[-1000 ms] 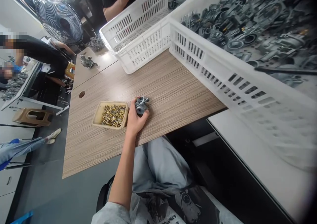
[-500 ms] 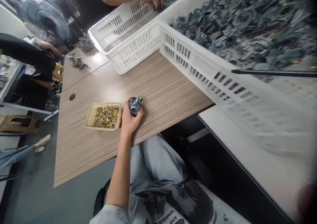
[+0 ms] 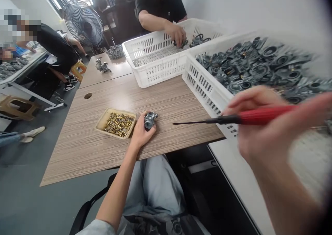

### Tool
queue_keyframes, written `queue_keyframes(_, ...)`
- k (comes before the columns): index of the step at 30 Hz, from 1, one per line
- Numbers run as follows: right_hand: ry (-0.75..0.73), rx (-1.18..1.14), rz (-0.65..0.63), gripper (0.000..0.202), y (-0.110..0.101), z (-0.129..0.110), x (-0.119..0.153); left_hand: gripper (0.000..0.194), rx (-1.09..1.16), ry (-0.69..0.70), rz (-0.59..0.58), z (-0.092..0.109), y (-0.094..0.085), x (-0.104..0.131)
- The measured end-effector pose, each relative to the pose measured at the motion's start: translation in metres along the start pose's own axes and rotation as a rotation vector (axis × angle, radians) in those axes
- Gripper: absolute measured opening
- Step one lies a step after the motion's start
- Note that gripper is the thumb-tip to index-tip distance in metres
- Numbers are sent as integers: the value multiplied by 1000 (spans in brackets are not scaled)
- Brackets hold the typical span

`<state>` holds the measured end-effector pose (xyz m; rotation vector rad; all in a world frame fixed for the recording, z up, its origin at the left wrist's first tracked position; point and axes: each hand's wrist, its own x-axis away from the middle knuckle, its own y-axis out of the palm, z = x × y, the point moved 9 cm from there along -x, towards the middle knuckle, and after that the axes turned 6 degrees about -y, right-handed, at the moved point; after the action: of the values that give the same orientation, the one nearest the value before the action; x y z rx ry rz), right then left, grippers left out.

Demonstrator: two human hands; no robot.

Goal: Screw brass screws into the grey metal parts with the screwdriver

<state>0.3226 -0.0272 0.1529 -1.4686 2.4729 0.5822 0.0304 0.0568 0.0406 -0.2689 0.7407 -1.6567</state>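
My left hand (image 3: 141, 131) is closed round a grey metal carburetor body (image 3: 149, 120), which rests on the wooden table (image 3: 166, 93). Just left of that hand stands a cream plastic tub (image 3: 100, 124) of small brass screw-like parts (image 3: 118, 124). My right hand (image 3: 267, 138), somewhat blurred, grips a screwdriver (image 3: 264, 114) with a red and black handle. Its thin dark shaft points left toward the carburetor, its tip apart from it. The right hand is above the edge of the large white crate.
A large white crate (image 3: 204, 86) full of grey metal parts (image 3: 249, 65) stands at the right. Behind it, a co-worker's hand (image 3: 176, 34) reaches into a second white crate (image 3: 155, 74). More metal parts (image 3: 102, 66) lie at the table's far left, near a fan (image 3: 84, 24).
My right hand has come into view with the screwdriver, whose shaft alone showed at the right before. The view has tilted up. My left hand still holds the carburetor body on the table.
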Motion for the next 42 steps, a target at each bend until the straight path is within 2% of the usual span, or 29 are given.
queue_keyframes(2, 138, 1, -147, 75, 23, 26, 3, 59, 15, -3, 10, 1, -1, 1)
queue_keyframes(6, 393, -154, -248, 45, 45, 98, 21, 60, 43, -12, 19, 2, -4, 3)
queue_keyframes(9, 493, -176, -307, 34, 44, 137, 31, 62, 62, -17, 22, 2, -4, 4)
queue_keyframes(12, 537, -176, -333, 34, 36, 154, 35, 63, 66, -7, 36, 3, -5, 4)
queue_keyframes(20, 556, -95, -459, 31, 38, 160, 42, 64, 73, 14, 43, 3, -4, 4)
queue_keyframes(31, 525, -127, -387, 30, 33, 164, 37, 66, 106, 22, 71, -1, -5, 6)
queue_keyframes(42, 504, -83, -387, 28, 35, 161, 39, 65, 115, -1, 89, -4, -5, 4)
